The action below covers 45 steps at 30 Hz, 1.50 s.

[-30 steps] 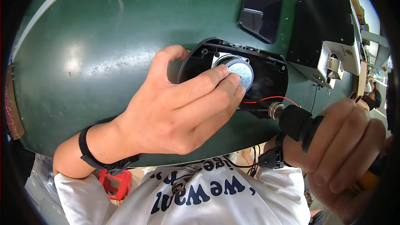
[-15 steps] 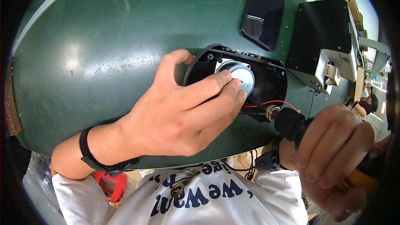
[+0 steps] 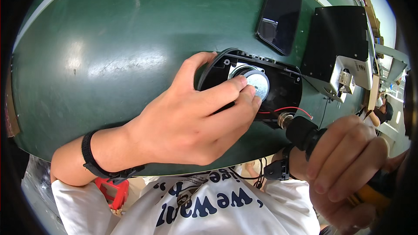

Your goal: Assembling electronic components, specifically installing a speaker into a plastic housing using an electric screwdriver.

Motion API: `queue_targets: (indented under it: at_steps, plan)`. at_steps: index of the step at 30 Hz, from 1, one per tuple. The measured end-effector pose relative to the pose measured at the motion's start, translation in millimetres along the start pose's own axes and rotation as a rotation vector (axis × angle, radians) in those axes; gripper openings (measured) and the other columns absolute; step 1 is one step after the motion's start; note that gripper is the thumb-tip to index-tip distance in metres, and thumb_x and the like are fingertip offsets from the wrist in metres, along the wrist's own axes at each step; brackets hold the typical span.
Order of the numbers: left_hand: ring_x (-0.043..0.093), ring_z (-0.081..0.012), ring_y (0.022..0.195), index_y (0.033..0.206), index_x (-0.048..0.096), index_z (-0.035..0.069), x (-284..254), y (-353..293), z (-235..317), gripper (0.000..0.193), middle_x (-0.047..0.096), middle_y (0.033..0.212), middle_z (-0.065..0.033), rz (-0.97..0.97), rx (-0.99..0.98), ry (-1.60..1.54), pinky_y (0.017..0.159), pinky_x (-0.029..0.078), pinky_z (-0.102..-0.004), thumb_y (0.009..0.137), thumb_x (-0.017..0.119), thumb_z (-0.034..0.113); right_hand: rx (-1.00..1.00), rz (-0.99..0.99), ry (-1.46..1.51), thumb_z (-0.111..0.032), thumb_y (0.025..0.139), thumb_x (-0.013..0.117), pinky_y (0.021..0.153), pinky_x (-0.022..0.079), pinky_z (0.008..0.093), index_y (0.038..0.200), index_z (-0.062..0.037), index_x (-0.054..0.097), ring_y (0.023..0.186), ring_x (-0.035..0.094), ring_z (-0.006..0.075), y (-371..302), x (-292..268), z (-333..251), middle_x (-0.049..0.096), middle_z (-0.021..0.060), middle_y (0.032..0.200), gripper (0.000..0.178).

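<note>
My left hand (image 3: 196, 117) reaches over a black plastic housing (image 3: 283, 85), with the thumb at its far left edge. Its fingertips press on the round metal back of a speaker (image 3: 260, 86) seated inside, and cover part of it. A red wire (image 3: 296, 108) runs out over the housing's near right edge. My right hand (image 3: 348, 156) is wrapped round a black and yellow power screwdriver (image 3: 302, 131). The metal tip of that tool points left toward the housing's near right corner; whether the two touch, I cannot tell.
The housing lies on a green tabletop (image 3: 109, 87). A black phone (image 3: 279, 15) lies beyond it, and a black box with a metal front (image 3: 337, 39) stands at the right. Under the table's edge is a red plastic object (image 3: 112, 193). A person (image 3: 384, 109) is in the far right background.
The whole view has shifted slightly. My left thumb sits a little farther right along the housing's edge. Both hands keep their holds.
</note>
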<state>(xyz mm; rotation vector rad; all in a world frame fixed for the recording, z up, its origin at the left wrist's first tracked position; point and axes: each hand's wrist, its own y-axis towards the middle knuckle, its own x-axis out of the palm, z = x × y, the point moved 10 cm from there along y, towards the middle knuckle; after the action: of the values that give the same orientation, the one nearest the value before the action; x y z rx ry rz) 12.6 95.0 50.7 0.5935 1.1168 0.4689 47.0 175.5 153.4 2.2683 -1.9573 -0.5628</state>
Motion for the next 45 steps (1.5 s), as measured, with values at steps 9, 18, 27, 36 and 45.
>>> queue_targets:
  at_steps: [9, 18, 27, 36, 45]
  plan:
    - [0.067, -0.0185, 0.1, 0.102, 0.078, 0.004, -1.6, 8.2, 1.7, 0.028, 0.066, 0.107, -0.0055, -0.09, 0.034, -0.023, 0.068, 0.043, -0.0462, 0.075, 0.075, 0.011, -0.124, 0.058, 0.061, -0.032, 0.104, 0.06, 0.059, 0.049, 0.0321, 0.14, -0.0209, 0.042, 0.071, 0.056, 0.0165, -11.1, -5.9, 1.7, 0.056, 0.0046, 0.09, 0.042]
    - [0.067, -0.0181, 0.097, 0.103, 0.078, 0.003, 0.6, 8.1, -0.2, 0.029, 0.066, 0.106, -0.0053, -0.071, 0.039, -0.035, 0.062, 0.034, -0.0411, 0.076, 0.075, 0.011, -0.107, 0.147, 0.001, -0.027, 0.1, 0.061, 0.053, 0.047, 0.0287, 0.137, -0.0168, 0.043, 0.063, 0.054, 0.0144, -15.6, -11.8, 5.9, 0.057, 0.0034, 0.082, 0.043]
    - [0.067, -0.0181, 0.096, 0.104, 0.077, 0.002, 2.0, 9.5, -4.3, 0.03, 0.066, 0.106, -0.0053, -0.08, 0.033, -0.071, 0.062, 0.032, -0.0402, 0.075, 0.076, 0.011, -0.085, 0.243, -0.059, -0.021, 0.096, 0.063, 0.047, 0.046, 0.0254, 0.135, -0.0127, 0.043, 0.054, 0.053, 0.0123, -25.9, -17.9, 4.5, 0.057, 0.0023, 0.074, 0.044]
    - [0.066, -0.016, 0.106, 0.108, 0.075, 0.007, -2.6, 8.5, 1.4, 0.03, 0.067, 0.113, -0.003, -0.175, 0.123, -0.007, 0.073, 0.044, -0.0438, 0.08, 0.078, 0.016, -0.146, 0.415, -0.035, -0.015, 0.094, 0.067, 0.045, 0.046, 0.0259, 0.126, -0.0105, 0.04, 0.051, 0.052, 0.0128, -17.0, -10.2, 1.5, 0.056, 0.0016, 0.066, 0.042]
    - [0.06, -0.0186, 0.107, 0.123, 0.068, 0.009, -1.3, 10.5, -7.1, 0.056, 0.064, 0.118, -0.0029, -0.163, 0.116, -0.043, 0.079, 0.041, -0.044, 0.074, 0.086, 0.027, -0.447, 0.925, -0.064, -0.028, 0.105, 0.043, 0.055, 0.04, 0.0276, 0.148, 0.0048, 0.028, 0.06, 0.046, 0.0145, -92.8, -86.3, -30.0, 0.053, 0.0097, 0.086, 0.056]
